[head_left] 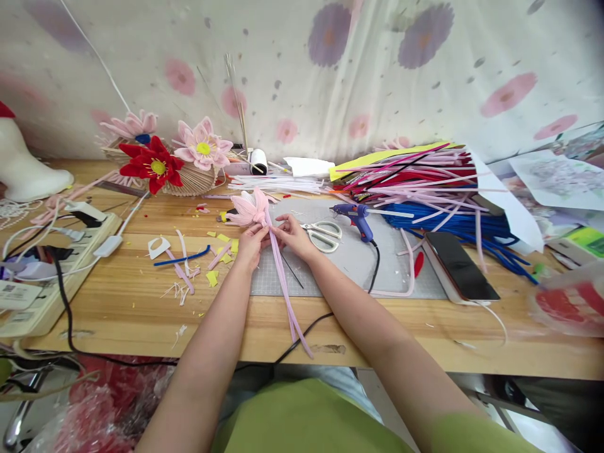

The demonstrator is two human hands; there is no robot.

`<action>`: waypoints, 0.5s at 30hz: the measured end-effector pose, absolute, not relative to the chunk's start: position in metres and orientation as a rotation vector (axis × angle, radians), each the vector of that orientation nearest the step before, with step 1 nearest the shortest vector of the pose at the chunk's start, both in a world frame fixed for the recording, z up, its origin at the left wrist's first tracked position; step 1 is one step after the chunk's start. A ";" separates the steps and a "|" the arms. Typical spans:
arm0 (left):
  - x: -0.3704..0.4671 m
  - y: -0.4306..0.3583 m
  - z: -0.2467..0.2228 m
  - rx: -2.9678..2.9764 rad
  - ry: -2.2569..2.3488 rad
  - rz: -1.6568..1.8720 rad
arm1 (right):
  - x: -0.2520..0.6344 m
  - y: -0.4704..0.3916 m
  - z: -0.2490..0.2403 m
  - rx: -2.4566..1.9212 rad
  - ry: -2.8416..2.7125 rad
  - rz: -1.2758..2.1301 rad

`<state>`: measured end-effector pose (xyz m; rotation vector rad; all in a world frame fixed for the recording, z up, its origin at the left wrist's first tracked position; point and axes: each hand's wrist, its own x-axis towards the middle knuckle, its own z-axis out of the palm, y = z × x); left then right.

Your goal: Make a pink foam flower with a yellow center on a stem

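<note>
A pink fuzzy flower (249,209) is held above the left part of the grey cutting mat (311,283). My left hand (253,244) pinches the flower's base from the left. My right hand (291,236) is closed at the top of the long lilac pipe cleaners (283,283), which hang from the flower's base towards the table's front edge. White-handled scissors (324,236) lie just right of my right hand. Farther right is a blue glue gun (356,219) with a white stick in it.
Finished flowers (155,167) stand at the back left, near a power strip (56,277). Pipe cleaner bundles (425,173) and a phone (460,265) are on the right. A black cable (311,324) crosses the front edge. Yellow scraps (212,277) lie left of the mat.
</note>
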<state>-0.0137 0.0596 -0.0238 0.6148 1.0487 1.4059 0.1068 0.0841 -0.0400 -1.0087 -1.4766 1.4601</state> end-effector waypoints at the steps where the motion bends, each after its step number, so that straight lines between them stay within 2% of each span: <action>1: -0.014 0.060 -0.024 0.619 1.059 1.408 | 0.109 0.083 -0.038 -0.973 -1.436 1.535; 15: -0.025 0.061 -0.017 0.538 1.026 1.397 | 0.107 0.080 -0.037 -0.951 -1.349 1.728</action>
